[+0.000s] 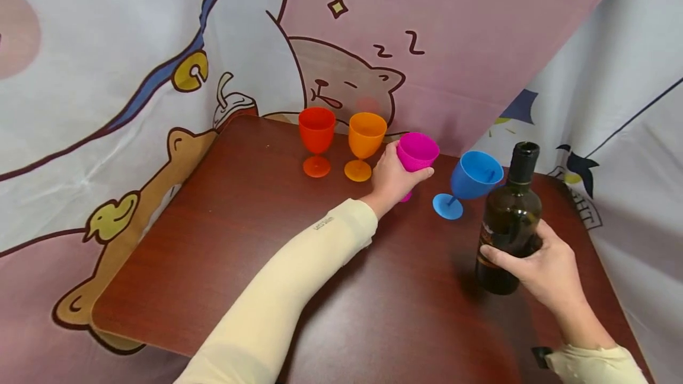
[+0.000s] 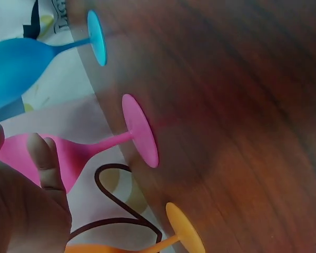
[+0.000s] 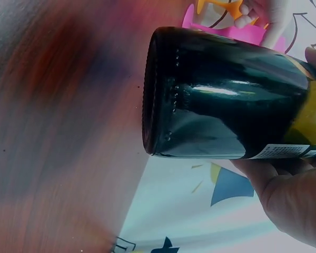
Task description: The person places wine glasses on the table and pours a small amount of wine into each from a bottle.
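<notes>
My left hand (image 1: pixel 393 178) grips a magenta plastic goblet (image 1: pixel 418 150) by its bowl, fingers behind and thumb in front. In the left wrist view the goblet's stem and round foot (image 2: pixel 140 130) show below the hand; whether the foot touches the table I cannot tell. On the right, my right hand (image 1: pixel 555 265) holds a dark glass wine bottle (image 1: pixel 511 218) around its lower body, upright and with an uncapped mouth. Its base (image 3: pixel 150 92) appears slightly off the table. Between the two stands a blue goblet (image 1: pixel 475 175), partly behind the bottle's edge.
A red goblet (image 1: pixel 317 130) and an orange goblet (image 1: pixel 367 135) stand left of the magenta one, along the back of the brown wooden table (image 1: pixel 240 242). Printed cloth (image 1: pixel 453 28) hangs around the table's back and sides. A small dark object (image 1: pixel 541 357) lies beside the right sleeve.
</notes>
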Available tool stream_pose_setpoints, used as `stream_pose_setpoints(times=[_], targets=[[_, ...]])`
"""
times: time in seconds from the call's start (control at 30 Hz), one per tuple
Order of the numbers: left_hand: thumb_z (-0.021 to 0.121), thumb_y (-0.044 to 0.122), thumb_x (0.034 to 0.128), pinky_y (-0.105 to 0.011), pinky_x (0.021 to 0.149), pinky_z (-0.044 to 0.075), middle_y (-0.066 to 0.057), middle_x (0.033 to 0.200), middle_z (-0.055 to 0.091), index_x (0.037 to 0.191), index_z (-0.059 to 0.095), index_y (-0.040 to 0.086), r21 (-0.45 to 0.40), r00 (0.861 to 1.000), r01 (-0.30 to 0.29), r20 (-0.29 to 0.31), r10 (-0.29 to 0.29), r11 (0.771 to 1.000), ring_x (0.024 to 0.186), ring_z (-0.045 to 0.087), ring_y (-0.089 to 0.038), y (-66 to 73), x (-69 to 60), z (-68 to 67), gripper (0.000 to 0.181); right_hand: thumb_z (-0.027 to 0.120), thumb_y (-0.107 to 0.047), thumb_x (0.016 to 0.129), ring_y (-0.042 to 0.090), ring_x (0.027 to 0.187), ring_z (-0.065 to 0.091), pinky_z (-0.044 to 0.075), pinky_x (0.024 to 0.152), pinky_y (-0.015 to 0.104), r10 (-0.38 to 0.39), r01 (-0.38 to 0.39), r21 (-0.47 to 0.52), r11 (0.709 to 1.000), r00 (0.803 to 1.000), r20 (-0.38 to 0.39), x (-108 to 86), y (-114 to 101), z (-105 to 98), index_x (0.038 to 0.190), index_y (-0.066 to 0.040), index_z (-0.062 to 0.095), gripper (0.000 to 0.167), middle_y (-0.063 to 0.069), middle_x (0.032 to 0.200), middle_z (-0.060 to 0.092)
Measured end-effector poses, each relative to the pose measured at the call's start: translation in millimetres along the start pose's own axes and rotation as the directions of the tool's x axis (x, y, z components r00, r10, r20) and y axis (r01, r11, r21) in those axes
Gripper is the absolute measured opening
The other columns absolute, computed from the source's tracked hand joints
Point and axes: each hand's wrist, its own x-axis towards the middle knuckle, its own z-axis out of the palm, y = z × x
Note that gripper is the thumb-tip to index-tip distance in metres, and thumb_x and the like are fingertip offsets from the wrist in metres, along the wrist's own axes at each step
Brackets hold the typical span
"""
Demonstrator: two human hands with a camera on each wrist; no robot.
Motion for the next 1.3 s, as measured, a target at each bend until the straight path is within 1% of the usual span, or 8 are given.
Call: stream_pose_setpoints(times=[0.13,0.3,0.47,0.63,0.8,0.9,1.07,1.3], targets=[[0.089,0.057,0.0810,-0.036,0.101,0.059,0.000,0.140,0.065,0.156,0.043,0.018,0.023,0.999,0.008,-0.051,-0.007,1.000,0.121,0.067,-0.021,0.9,9.2,0.8,0.096,0.100,-0.033,0.074,-0.023,0.088,0.045,0.045,0.063,0.010,0.004,-0.004,0.002,1.000,1.000,0.001,0.8,0.4,-1.2,0.139,-0.009,0.064,0.078,0.028,0.117,0.075],[0.088,0.057,0.0816,-0.039,0.106,0.057,-0.002,0.140,0.066,0.155,0.044,0.017,0.053,0.995,0.022,-0.093,-0.017,0.998,0.123,0.068,-0.023,0.7,16.6,1.5,0.095,0.099,-0.035,0.076,0.014,0.098,0.067,0.045,0.063,0.012,0.011,-0.011,-0.005,1.000,1.000,0.026,1.9,-0.3,-1.2,0.141,-0.007,0.062,0.080,0.030,0.121,0.073],[0.089,0.053,0.0826,-0.040,0.108,0.056,-0.004,0.143,0.065,0.156,0.043,0.013,0.037,0.997,0.032,-0.075,-0.029,0.999,0.125,0.067,-0.024,-0.4,15.7,-0.8,0.095,0.099,-0.035,0.076,0.011,0.097,0.068,0.045,0.064,0.012,0.005,-0.005,-0.003,1.000,0.999,0.038,0.6,-1.2,-1.1,0.141,-0.007,0.062,0.080,0.030,0.121,0.074],[0.090,0.048,0.0842,-0.041,0.110,0.055,-0.010,0.143,0.062,0.155,0.042,0.006,-0.038,0.999,0.049,0.004,-0.049,0.998,0.126,0.064,-0.028,-4.3,-4.9,-7.4,0.095,0.099,-0.037,0.075,0.025,0.100,0.069,0.045,0.064,0.013,0.029,-0.029,-0.020,0.999,0.999,0.036,-2.1,-0.2,-1.5,0.140,-0.008,0.062,0.080,0.030,0.120,0.075],[0.088,0.046,0.0867,-0.038,0.114,0.053,-0.012,0.144,0.063,0.151,0.047,0.004,-0.010,0.980,0.089,0.177,-0.086,0.996,0.130,0.062,-0.028,-7.8,-40.4,-15.3,0.087,0.099,-0.037,0.075,-0.018,0.089,0.047,0.045,0.062,0.011,0.052,-0.051,-0.023,0.998,0.998,0.019,-5.0,4.5,-5.7,0.141,-0.009,0.063,0.080,0.029,0.120,0.075],[0.087,0.048,0.0872,-0.035,0.115,0.053,-0.008,0.151,0.062,0.154,0.049,0.007,0.060,0.949,-0.002,0.316,-0.017,0.998,0.135,0.061,-0.026,-5.0,-54.5,-16.5,0.087,0.099,-0.035,0.076,-0.025,0.086,0.042,0.044,0.060,0.010,0.052,-0.052,-0.021,0.998,0.999,-0.001,-5.7,7.9,-9.0,0.141,-0.008,0.063,0.079,0.030,0.120,0.074],[0.086,0.053,0.0873,-0.034,0.120,0.049,-0.002,0.165,0.050,0.163,0.039,0.012,0.058,0.904,-0.157,0.411,0.120,0.986,0.149,0.052,-0.021,9.9,-50.4,-6.7,0.098,0.098,-0.034,0.076,-0.025,0.084,0.043,0.044,0.059,0.009,0.057,-0.057,-0.011,0.998,0.998,-0.012,-6.3,12.0,-10.0,0.141,-0.008,0.063,0.078,0.031,0.120,0.074],[0.083,0.060,0.0854,-0.039,0.122,0.047,0.005,0.170,0.043,0.168,0.030,0.022,0.093,0.922,-0.146,0.373,0.102,0.985,0.155,0.046,-0.017,32.5,-27.9,25.3,0.106,0.099,-0.032,0.076,-0.025,0.083,0.044,0.044,0.059,0.008,0.047,-0.047,-0.002,0.999,0.999,-0.011,-9.1,13.9,-7.5,0.141,-0.008,0.063,0.078,0.031,0.118,0.074]])
